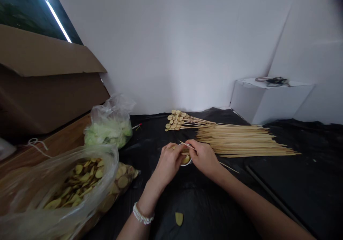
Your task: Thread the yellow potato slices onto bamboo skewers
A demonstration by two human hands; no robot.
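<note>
My left hand [168,162] and my right hand [204,157] meet over a small white bowl [185,162] on the black table cover. The right hand grips a thin bamboo skewer [227,167] whose tip points left and up past the fingers. The left hand pinches a potato slice [185,159] at the bowl, close to the skewer tip. Behind the hands lies a large pile of bamboo skewers [241,140], and several have potato slices [175,120] threaded at their left ends.
A clear bag of potato slices [80,182] lies open at the left, and a bag of green leaves [109,127] behind it. A loose slice [179,218] lies near my left wrist. A cardboard box [48,86] stands at far left, a white box [268,98] at back right.
</note>
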